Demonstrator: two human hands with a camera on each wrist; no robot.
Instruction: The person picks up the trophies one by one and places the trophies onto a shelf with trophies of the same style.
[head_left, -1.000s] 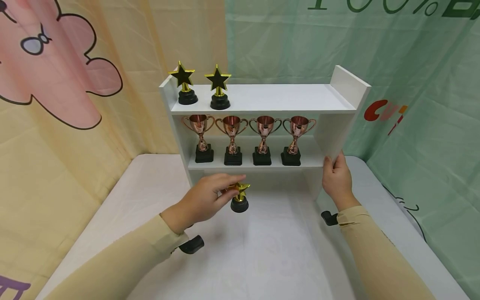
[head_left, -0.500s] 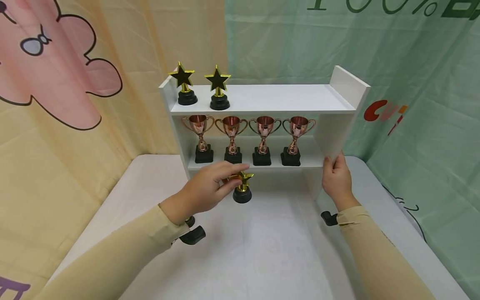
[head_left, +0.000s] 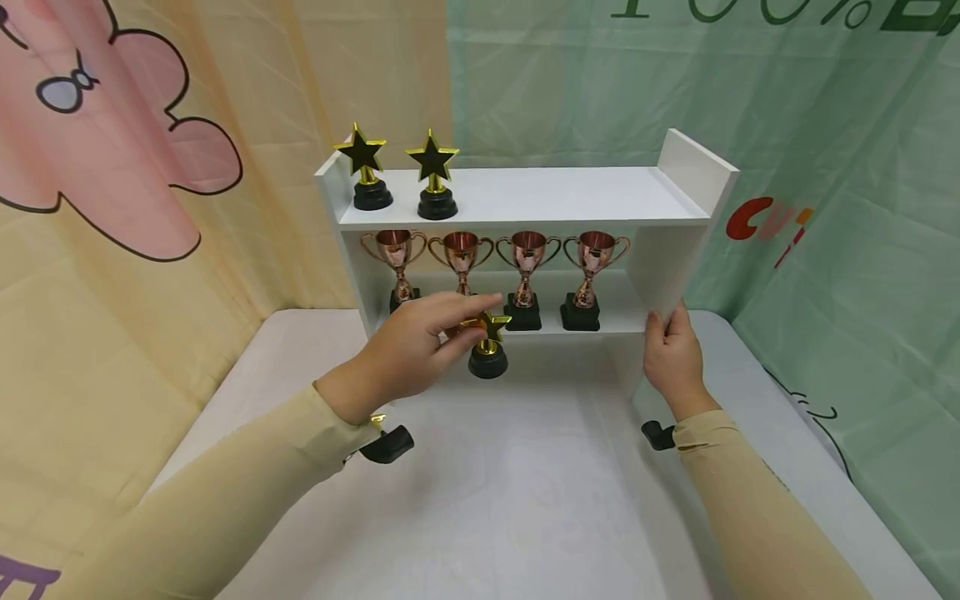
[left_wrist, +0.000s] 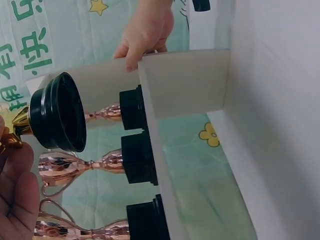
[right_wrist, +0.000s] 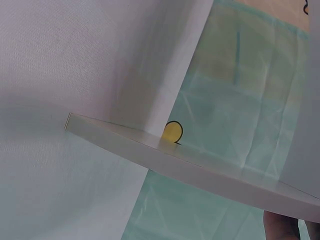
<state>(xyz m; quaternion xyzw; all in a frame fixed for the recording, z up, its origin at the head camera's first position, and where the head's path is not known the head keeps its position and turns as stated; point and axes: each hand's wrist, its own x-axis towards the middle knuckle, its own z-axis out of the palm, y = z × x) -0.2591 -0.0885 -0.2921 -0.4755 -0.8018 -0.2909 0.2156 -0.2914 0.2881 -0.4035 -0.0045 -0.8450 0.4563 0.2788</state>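
My left hand [head_left: 411, 346] pinches a gold star trophy [head_left: 489, 354] by its star, with the round black base hanging below the fingers. It is held in front of the middle shelf, and in the left wrist view the hollow underside of its base [left_wrist: 60, 112] shows. My right hand [head_left: 673, 358] grips the right side panel of the white shelf unit [head_left: 525, 223]. Two star trophies, one at the far left [head_left: 371, 171] and one beside it [head_left: 433, 179], stand on the top shelf. Several copper cups [head_left: 592, 275] with black bases line the middle shelf; my left hand partly hides two.
The shelf unit stands on a white-covered table [head_left: 510, 500]. Another gold and black object [head_left: 378, 421] shows partly behind the left wrist. Printed curtains [head_left: 570, 92] hang behind and on both sides.
My left hand has risen with the star trophy, from below the middle shelf to the level of the cup bases. The right hand stays on the side panel.
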